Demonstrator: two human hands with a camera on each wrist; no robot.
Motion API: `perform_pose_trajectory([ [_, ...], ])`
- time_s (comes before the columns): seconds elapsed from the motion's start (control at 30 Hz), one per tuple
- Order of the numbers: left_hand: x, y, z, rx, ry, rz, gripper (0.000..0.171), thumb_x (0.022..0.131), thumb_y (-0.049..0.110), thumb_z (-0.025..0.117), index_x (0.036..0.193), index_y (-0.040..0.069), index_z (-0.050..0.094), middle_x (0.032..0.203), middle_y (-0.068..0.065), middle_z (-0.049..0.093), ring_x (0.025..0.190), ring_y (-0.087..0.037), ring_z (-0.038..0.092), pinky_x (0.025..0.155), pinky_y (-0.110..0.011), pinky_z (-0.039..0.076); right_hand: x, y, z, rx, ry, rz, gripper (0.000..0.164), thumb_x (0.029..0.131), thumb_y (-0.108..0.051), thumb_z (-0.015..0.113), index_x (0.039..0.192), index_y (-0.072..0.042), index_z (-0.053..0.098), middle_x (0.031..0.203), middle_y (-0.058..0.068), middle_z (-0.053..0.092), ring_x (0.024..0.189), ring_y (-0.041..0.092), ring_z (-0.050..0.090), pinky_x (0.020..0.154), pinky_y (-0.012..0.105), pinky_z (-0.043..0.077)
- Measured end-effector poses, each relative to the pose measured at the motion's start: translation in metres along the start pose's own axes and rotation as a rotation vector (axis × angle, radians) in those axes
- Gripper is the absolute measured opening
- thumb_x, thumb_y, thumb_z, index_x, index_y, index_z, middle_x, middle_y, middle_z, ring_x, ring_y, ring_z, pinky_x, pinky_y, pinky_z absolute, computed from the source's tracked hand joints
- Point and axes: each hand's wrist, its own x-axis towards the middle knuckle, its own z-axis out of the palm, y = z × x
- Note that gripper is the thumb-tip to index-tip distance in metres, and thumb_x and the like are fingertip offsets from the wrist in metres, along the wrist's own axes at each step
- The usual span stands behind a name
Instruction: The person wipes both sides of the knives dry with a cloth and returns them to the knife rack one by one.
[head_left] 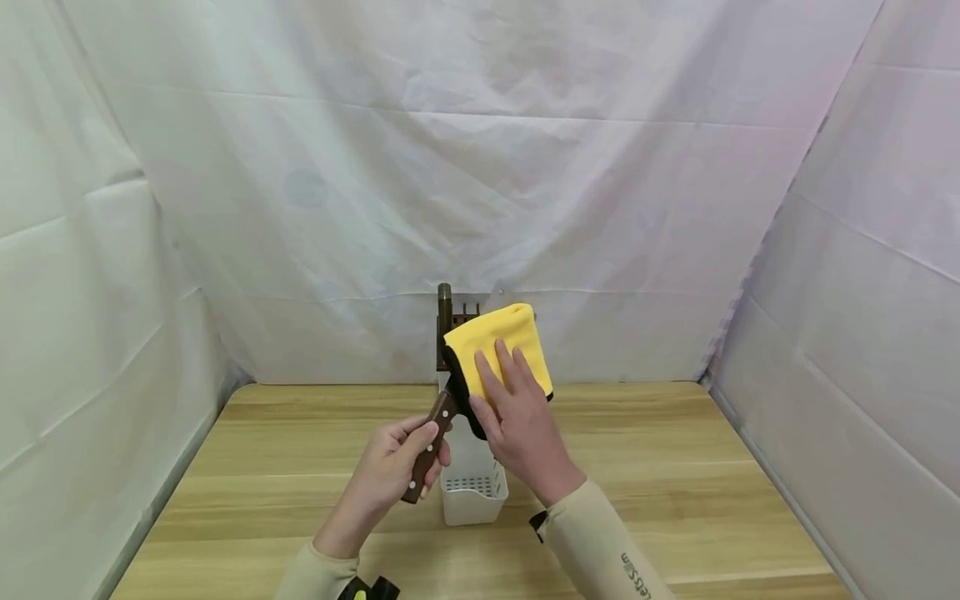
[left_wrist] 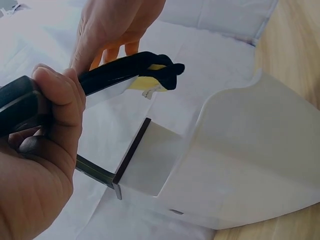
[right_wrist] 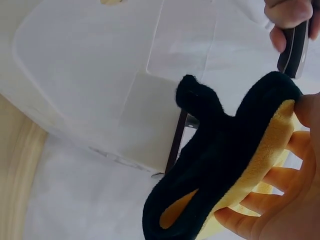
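In the head view my left hand (head_left: 393, 457) grips the dark brown, riveted handle of a knife (head_left: 433, 446), tilted up and to the right. A folded cloth (head_left: 498, 346), yellow with a black underside, covers most of the blade. My right hand (head_left: 521, 421) lies across its yellow face with fingers spread and fairly straight. The left wrist view shows a silver strip of the knife's blade (left_wrist: 107, 94) below the black side of the cloth (left_wrist: 127, 67). Seen from the right wrist, the thumb and fingers of my right hand (right_wrist: 290, 185) touch the cloth's yellow side.
Below the hands a white basket (head_left: 474, 510) with a perforated bottom stands on the wood-grain table (head_left: 637, 500). Behind the cloth, partly hidden, is a dark slotted rack with an upright dark handle (head_left: 445, 304). White sheeting (head_left: 480, 192) hangs at the back and sides.
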Motion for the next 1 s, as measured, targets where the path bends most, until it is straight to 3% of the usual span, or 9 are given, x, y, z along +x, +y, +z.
perform_pose_trajectory([
  [0.27, 0.001, -0.001, -0.001, -0.023, 0.020, -0.010, 0.033, 0.112, 0.020, 0.046, 0.115, -0.010, 0.061, 0.078, -0.006, 0.064, 0.050, -0.010, 0.054, 0.044, -0.022, 0.048, -0.004, -0.004, 0.003, -0.030, 0.022, -0.043, 0.051, 0.110, -0.038, 0.049, 0.151, -0.009, 0.053, 0.155, 0.025, 0.046, 0.141, 0.053, 0.042, 0.111, 0.062, 0.041],
  [0.57, -0.002, -0.002, 0.003, -0.057, 0.026, 0.000, 0.032, 0.111, 0.015, 0.045, 0.115, -0.013, 0.060, 0.077, -0.005, 0.064, 0.050, -0.009, 0.055, 0.044, -0.022, 0.048, 0.009, 0.005, -0.001, -0.040, 0.083, -0.111, 0.049, 0.109, -0.034, 0.051, 0.145, -0.002, 0.057, 0.149, 0.031, 0.049, 0.138, 0.054, 0.046, 0.112, 0.061, 0.040],
  [0.77, -0.004, -0.003, 0.005, -0.072, 0.027, 0.010, 0.032, 0.110, 0.013, 0.045, 0.113, -0.016, 0.058, 0.077, -0.005, 0.064, 0.051, -0.008, 0.055, 0.044, -0.022, 0.048, 0.021, 0.012, -0.005, -0.033, 0.027, -0.043, 0.051, 0.101, -0.023, 0.066, 0.147, -0.003, 0.055, 0.152, 0.030, 0.047, 0.141, 0.052, 0.042, 0.115, 0.059, 0.036],
  [1.0, -0.010, -0.004, 0.004, -0.071, 0.046, -0.026, 0.034, 0.111, 0.017, 0.047, 0.114, -0.015, 0.058, 0.078, -0.006, 0.063, 0.052, -0.008, 0.054, 0.045, -0.021, 0.048, 0.034, 0.020, -0.006, -0.003, -0.072, 0.057, 0.052, 0.105, -0.025, 0.061, 0.151, -0.006, 0.051, 0.157, 0.028, 0.041, 0.146, 0.050, 0.036, 0.119, 0.058, 0.032],
])
